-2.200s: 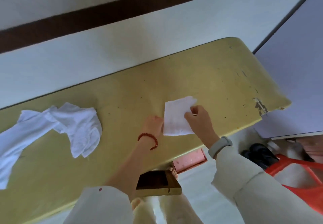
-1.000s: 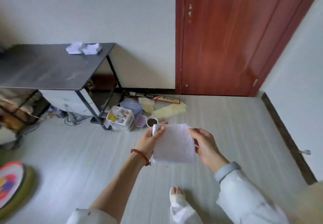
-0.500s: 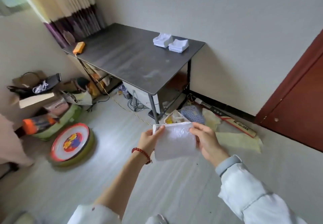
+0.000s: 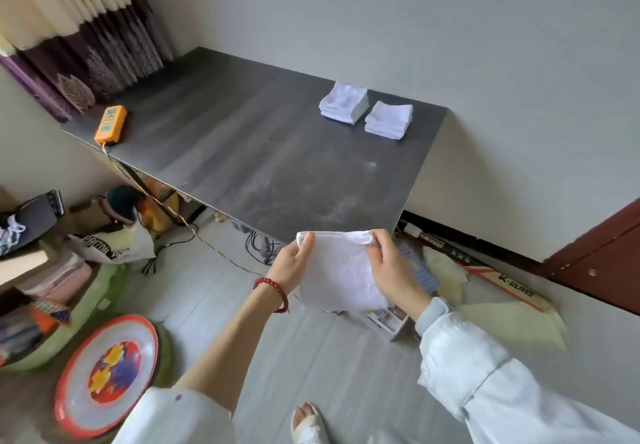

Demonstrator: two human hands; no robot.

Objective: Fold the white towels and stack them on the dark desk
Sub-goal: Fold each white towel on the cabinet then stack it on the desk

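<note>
Towel: we hold the folded towel (image 4: 337,272) before the tabletop's (image 4: 263,152) near edge | Fingers: left hand (image 4: 292,265) and right hand (image 4: 389,267) pinch its top corners | Risk: loosened folds could open before reaching the far-right stacks (image 4: 367,111).
</note>
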